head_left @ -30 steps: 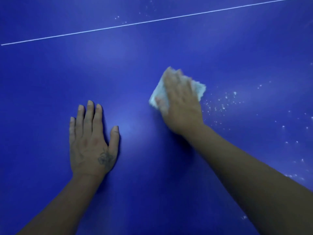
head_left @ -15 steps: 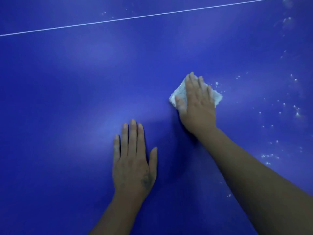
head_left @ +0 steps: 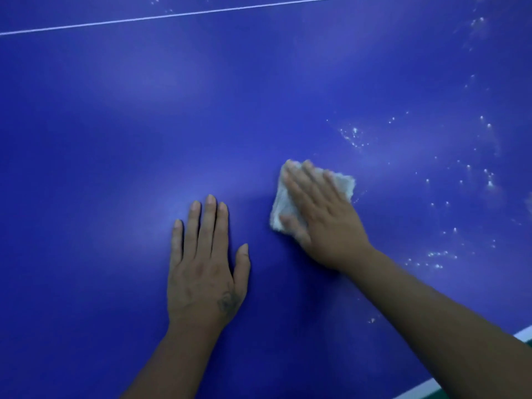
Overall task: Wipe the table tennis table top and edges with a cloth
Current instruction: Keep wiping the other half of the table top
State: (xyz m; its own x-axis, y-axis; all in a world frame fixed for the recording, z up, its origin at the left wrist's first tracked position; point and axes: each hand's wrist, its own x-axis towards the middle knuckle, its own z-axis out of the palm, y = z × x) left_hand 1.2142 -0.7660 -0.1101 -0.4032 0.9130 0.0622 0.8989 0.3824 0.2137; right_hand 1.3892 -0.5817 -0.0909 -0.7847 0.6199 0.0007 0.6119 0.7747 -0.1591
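you are mid-wipe on the blue surface (head_left: 115,139), so press through the flat of your right hand (head_left: 325,223) rather than the tips. the folded white cloth (head_left: 344,184) lies flat on the surface under your fingers (head_left: 299,185), which are straight, slightly spread and pressing it down, not pinching it, with the thumb laid over its near-left corner. the cloth shows past the fingertips and on either side of them. a scatter of white specks (head_left: 352,138) lies beyond and to the right of those fingers, apart from the cloth, so the useful stroke is probably outward that way, in overlapping passes with even pressure, so the cloth gathers the bits and does not skate over them or flick them on. more specks lie right of your forearm, toward the white edge band (head_left: 522,334); those and the edges look not yet done. your right arm reaches in from the lower right, wrist low, hand angled up and left. your left hand (head_left: 201,269) rests palm down just left of the cloth, not touching it, its fingers (head_left: 207,223) straight and close together, thumb out, holding nothing; it reads as a brace. the white line (head_left: 172,15) runs well beyond both sets of fingers.
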